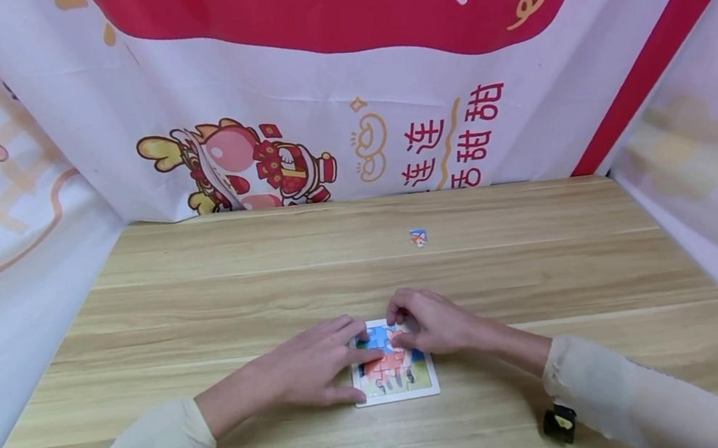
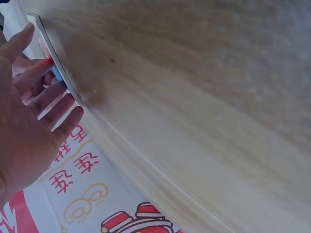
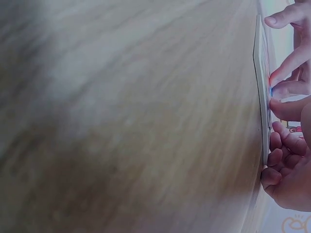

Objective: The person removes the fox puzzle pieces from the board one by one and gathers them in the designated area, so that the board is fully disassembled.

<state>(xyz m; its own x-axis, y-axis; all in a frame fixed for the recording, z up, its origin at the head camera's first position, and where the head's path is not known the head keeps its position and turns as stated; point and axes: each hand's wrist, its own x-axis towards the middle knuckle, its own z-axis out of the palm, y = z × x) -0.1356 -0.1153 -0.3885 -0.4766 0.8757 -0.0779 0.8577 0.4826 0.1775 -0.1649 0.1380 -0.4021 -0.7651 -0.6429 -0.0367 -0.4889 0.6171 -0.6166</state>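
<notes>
A small jigsaw puzzle (image 1: 432,377) in a white frame lies flat on the table, with an orange animal against blue and green. My left hand (image 1: 314,364) reaches over it from the left, palm down. Its fingers are extended, with fingertips on the picture and the thumb at the lower left corner of the frame. At the upper right of the puzzle, my right hand (image 1: 438,320) has its thumb and index finger around a jigsaw piece with orange and white on it, partly hidden by the fingers. Its other fingers curl beside the frame's edge in the right wrist view.
One loose jigsaw piece (image 1: 418,238), blue with orange and white, lies on the wooden table (image 1: 240,280) beyond the puzzle. A printed red and white cloth (image 1: 290,70) hangs at the back, with more cloth on both sides. A black strap device (image 1: 560,423) hangs by the right sleeve.
</notes>
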